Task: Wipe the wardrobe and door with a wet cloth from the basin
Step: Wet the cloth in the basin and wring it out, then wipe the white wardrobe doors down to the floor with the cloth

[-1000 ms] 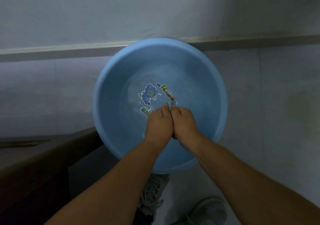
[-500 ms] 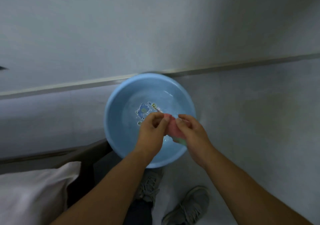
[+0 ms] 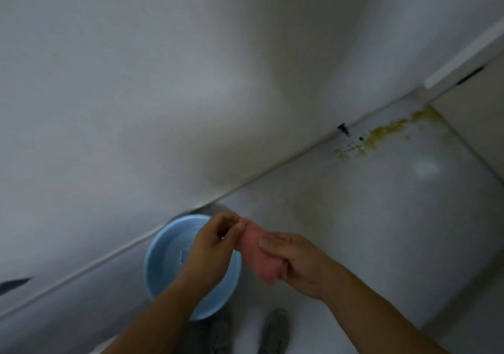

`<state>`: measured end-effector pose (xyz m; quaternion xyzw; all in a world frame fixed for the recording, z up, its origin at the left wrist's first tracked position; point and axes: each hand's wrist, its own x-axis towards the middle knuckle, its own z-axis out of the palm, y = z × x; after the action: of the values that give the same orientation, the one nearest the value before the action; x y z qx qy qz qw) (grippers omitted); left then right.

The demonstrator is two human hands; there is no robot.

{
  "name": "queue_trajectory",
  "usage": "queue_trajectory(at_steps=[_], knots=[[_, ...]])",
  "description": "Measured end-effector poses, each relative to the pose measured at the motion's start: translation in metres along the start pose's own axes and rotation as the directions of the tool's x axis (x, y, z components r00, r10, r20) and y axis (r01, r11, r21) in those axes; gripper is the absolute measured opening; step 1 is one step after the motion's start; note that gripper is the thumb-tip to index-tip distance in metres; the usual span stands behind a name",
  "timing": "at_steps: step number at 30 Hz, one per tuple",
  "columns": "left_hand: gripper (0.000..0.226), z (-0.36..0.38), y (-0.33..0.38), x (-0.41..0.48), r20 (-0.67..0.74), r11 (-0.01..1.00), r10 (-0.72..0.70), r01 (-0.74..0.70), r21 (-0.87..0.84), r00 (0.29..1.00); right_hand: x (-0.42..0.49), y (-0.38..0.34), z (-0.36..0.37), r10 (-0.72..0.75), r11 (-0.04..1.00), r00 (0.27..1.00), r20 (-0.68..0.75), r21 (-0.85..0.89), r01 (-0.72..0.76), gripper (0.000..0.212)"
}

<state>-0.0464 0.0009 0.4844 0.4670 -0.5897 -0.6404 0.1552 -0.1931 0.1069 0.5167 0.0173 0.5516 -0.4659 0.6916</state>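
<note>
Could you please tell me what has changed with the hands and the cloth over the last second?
Both hands rose out of the basin, where they were pressed together. Now the left hand pinches the upper end of the pink cloth and the right hand grips its lower part. The basin stayed by the wall.

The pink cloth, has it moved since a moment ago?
Yes. Judged against the blue basin, the pink cloth has shifted right, from over the bowl to past its right rim, pinched by the left hand and gripped by the right hand.
</note>
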Motion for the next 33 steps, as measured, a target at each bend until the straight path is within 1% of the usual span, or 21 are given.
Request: queue_trajectory(at_steps=[3, 6, 8, 10, 14, 15, 18, 19, 20, 21, 22, 23, 25, 26, 27, 28, 30, 31, 33], knots=[[0.012, 0.023, 0.066, -0.007, 0.11, 0.994, 0.1, -0.104, 0.03, 0.989, -0.066, -0.036, 0.003, -0.104, 0.966, 0.994, -0.03, 0.235, 0.108, 0.041], [0.011, 0.055, 0.123, -0.013, 0.209, 0.976, 0.196, -0.212, 0.057, 0.958, -0.117, -0.054, 0.0, -0.225, 0.881, 0.959, -0.175, 0.383, 0.277, 0.041], [0.008, 0.075, 0.151, -0.016, 0.298, 0.967, 0.213, -0.244, 0.071, 0.93, -0.143, -0.062, -0.005, -0.299, 0.807, 0.91, -0.287, 0.433, 0.402, 0.04], [0.013, 0.089, 0.169, -0.022, 0.395, 0.946, 0.22, -0.293, 0.136, 0.892, -0.165, -0.069, -0.011, -0.356, 0.735, 0.858, -0.371, 0.457, 0.502, 0.038], [0.027, 0.112, 0.194, -0.037, 0.542, 0.883, 0.221, -0.403, 0.242, 0.811, -0.201, -0.073, -0.018, -0.403, 0.594, 0.814, -0.418, 0.557, 0.58, 0.039], [0.026, 0.117, 0.202, -0.04, 0.58, 0.878, 0.207, -0.412, 0.245, 0.788, -0.209, -0.073, -0.019, -0.404, 0.564, 0.806, -0.432, 0.576, 0.591, 0.039], [0.014, 0.139, 0.224, -0.05, 0.678, 0.881, 0.164, -0.416, 0.226, 0.716, -0.23, -0.067, -0.032, -0.384, 0.448, 0.78, -0.494, 0.639, 0.626, 0.035], [0.014, 0.15, 0.23, -0.052, 0.694, 0.873, 0.159, -0.428, 0.234, 0.703, -0.239, -0.066, -0.039, -0.379, 0.431, 0.761, -0.527, 0.627, 0.649, 0.035], [0.015, 0.162, 0.235, -0.055, 0.707, 0.859, 0.157, -0.448, 0.246, 0.69, -0.247, -0.064, -0.049, -0.367, 0.444, 0.728, -0.579, 0.578, 0.684, 0.035], [0.013, 0.175, 0.24, -0.058, 0.711, 0.838, 0.159, -0.475, 0.269, 0.685, -0.255, -0.061, -0.063, -0.359, 0.461, 0.68, -0.639, 0.512, 0.725, 0.034], [0.009, 0.189, 0.244, -0.061, 0.712, 0.813, 0.168, -0.504, 0.291, 0.682, -0.263, -0.058, -0.078, -0.362, 0.485, 0.61, -0.705, 0.416, 0.769, 0.031], [0.01, 0.204, 0.25, -0.063, 0.711, 0.781, 0.179, -0.538, 0.317, 0.679, -0.273, -0.056, -0.094, -0.373, 0.52, 0.528, -0.763, 0.299, 0.8, 0.028], [0.03, 0.238, 0.263, -0.067, 0.731, 0.7, 0.202, -0.618, 0.358, 0.652, -0.297, -0.054, -0.129, -0.395, 0.59, 0.346, -0.851, 0.053, 0.806, 0.023], [0.038, 0.257, 0.271, -0.068, 0.75, 0.65, 0.206, -0.661, 0.375, 0.628, -0.311, -0.056, -0.147, -0.401, 0.6, 0.269, -0.876, -0.03, 0.799, 0.018], [0.045, 0.277, 0.279, -0.069, 0.775, 0.595, 0.206, -0.706, 0.385, 0.597, -0.324, -0.058, -0.165, -0.412, 0.586, 0.203, -0.888, -0.088, 0.806, 0.013], [0.053, 0.298, 0.288, -0.069, 0.798, 0.542, 0.209, -0.746, 0.387, 0.565, -0.337, -0.062, -0.184, -0.429, 0.578, 0.133, -0.893, -0.158, 0.801, 0.013], [0.071, 0.345, 0.307, -0.068, 0.831, 0.447, 0.232, -0.814, 0.371, 0.506, -0.358, -0.071, -0.226, -0.475, 0.602, -0.006, -0.88, -0.329, 0.728, 0.014], [0.075, 0.37, 0.316, -0.067, 0.841, 0.413, 0.237, -0.834, 0.366, 0.487, -0.368, -0.075, -0.249, -0.495, 0.614, -0.066, -0.866, -0.403, 0.679, 0.012], [0.076, 0.419, 0.333, -0.063, 0.849, 0.377, 0.257, -0.857, 0.352, 0.462, -0.387, -0.088, -0.293, -0.518, 0.633, -0.151, -0.842, -0.496, 0.594, 0.015]])
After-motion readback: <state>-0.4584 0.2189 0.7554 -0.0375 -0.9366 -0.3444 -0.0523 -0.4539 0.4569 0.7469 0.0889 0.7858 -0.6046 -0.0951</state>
